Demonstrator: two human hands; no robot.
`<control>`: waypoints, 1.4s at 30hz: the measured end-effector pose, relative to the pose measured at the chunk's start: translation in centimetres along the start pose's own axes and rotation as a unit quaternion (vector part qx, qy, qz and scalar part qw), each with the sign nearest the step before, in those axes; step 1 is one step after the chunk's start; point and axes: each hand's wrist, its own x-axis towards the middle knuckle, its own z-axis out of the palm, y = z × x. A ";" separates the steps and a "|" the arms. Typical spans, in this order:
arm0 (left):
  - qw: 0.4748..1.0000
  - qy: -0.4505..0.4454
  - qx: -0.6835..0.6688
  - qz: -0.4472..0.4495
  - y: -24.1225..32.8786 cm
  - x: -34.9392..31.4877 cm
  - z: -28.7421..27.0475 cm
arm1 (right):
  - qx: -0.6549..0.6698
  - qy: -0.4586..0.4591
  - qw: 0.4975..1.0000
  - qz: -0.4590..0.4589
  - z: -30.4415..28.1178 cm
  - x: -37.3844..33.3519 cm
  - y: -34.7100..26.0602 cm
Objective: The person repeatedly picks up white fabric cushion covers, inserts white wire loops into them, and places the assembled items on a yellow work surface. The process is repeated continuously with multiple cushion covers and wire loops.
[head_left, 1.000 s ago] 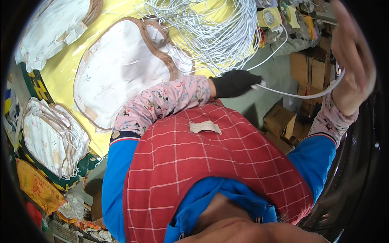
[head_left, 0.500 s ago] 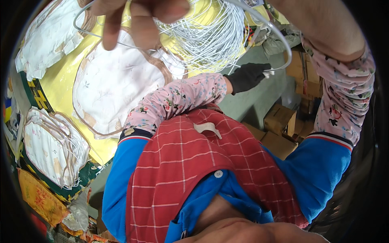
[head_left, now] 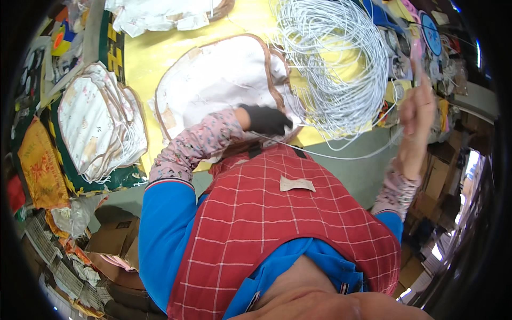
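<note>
My left hand (head_left: 268, 120), in a black glove, is closed on a thin white cord at the near right edge of a rounded fabric panel (head_left: 213, 80). The panel is white with a faint print and brown binding, and it lies flat in front of me. From the glove the cord (head_left: 346, 158) sags in a curve to my right hand (head_left: 417, 109). That hand is bare, raised at the right and smeared by motion; its fingers look curled where the cord meets them. A big loose coil of white cord (head_left: 373, 80) lies beyond, between the hands.
A yellow-covered table (head_left: 141, 64) bears the work. More fabric panels (head_left: 165, 16) lie at its far side, and a stack of them (head_left: 93, 122) sits at the left. Tools and a blue round object (head_left: 431, 34) crowd the far right. Cardboard boxes (head_left: 114, 234) stand below the table.
My right hand has swung from high in front of me out to the right. My left hand has moved left with the cord, onto the panel's edge. The view has shifted.
</note>
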 end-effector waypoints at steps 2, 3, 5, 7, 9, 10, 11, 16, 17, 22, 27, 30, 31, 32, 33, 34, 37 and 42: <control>0.945 0.312 0.095 0.005 -3.8 -1.6 -3.4 | 0.044 -0.004 0.999 0.000 1.3 -1.0 3.9; 0.896 0.389 0.160 -0.143 -5.4 -1.8 -5.5 | 0.075 0.005 0.997 -0.010 1.8 -1.7 4.6; 0.770 0.415 0.437 -0.210 -8.7 -2.4 -10.0 | 0.113 0.080 0.989 -0.052 1.3 -3.1 6.2; 0.763 0.382 0.451 -0.261 -11.9 -2.3 -11.5 | 0.143 0.074 0.984 -0.073 -0.3 -3.3 7.1; 0.808 0.352 0.389 -0.268 -14.9 -1.9 -13.3 | 0.178 0.048 0.977 -0.107 -1.7 -3.4 7.3; 0.817 0.402 0.343 -0.232 -15.2 -1.8 -14.2 | 0.200 0.026 0.971 -0.129 -2.2 -3.3 7.2; 0.830 0.458 0.269 -0.168 -15.0 -1.9 -14.7 | 0.222 0.003 0.963 -0.150 -2.6 -3.3 7.1; 0.830 0.550 -0.064 -0.064 -2.4 -6.1 -15.5 | 0.207 -0.046 0.975 -0.064 -3.5 -3.1 6.2; 0.834 0.546 -0.073 -0.036 -1.9 -7.3 -15.5 | 0.237 -0.058 0.967 -0.075 -4.2 -3.2 6.5; 0.624 0.669 0.398 0.066 5.0 -12.2 -12.7 | 0.332 -0.092 0.933 -0.108 -6.8 -3.3 8.0; 0.578 0.706 0.409 0.026 9.5 -14.3 -9.4 | 0.373 -0.097 0.914 -0.125 -7.0 -2.8 8.6; 0.578 0.706 0.410 0.010 10.3 -15.3 -8.1 | 0.370 -0.109 0.915 -0.122 -7.0 -2.9 8.5; 0.587 0.702 0.402 0.002 10.4 -15.8 -7.8 | 0.366 -0.113 0.916 -0.120 -7.0 -2.8 8.6; 0.574 0.680 0.456 0.008 12.7 -15.2 -7.7 | 0.366 -0.128 0.915 -0.109 -7.4 -2.6 9.1; 0.618 0.695 0.368 0.031 13.8 -15.4 -7.9 | 0.337 -0.178 0.915 -0.135 -7.6 -2.4 9.3; 0.656 0.701 0.276 0.055 14.6 -15.7 -8.4 | 0.306 -0.226 0.911 -0.160 -7.6 -2.1 9.6; 0.720 0.636 0.264 0.084 22.5 -11.6 -7.9 | 0.054 -0.213 0.948 -0.232 -5.4 -1.8 5.8; 0.591 0.552 0.562 0.175 29.2 -3.3 -4.3 | -0.062 -0.251 0.914 -0.313 0.4 -4.5 -1.1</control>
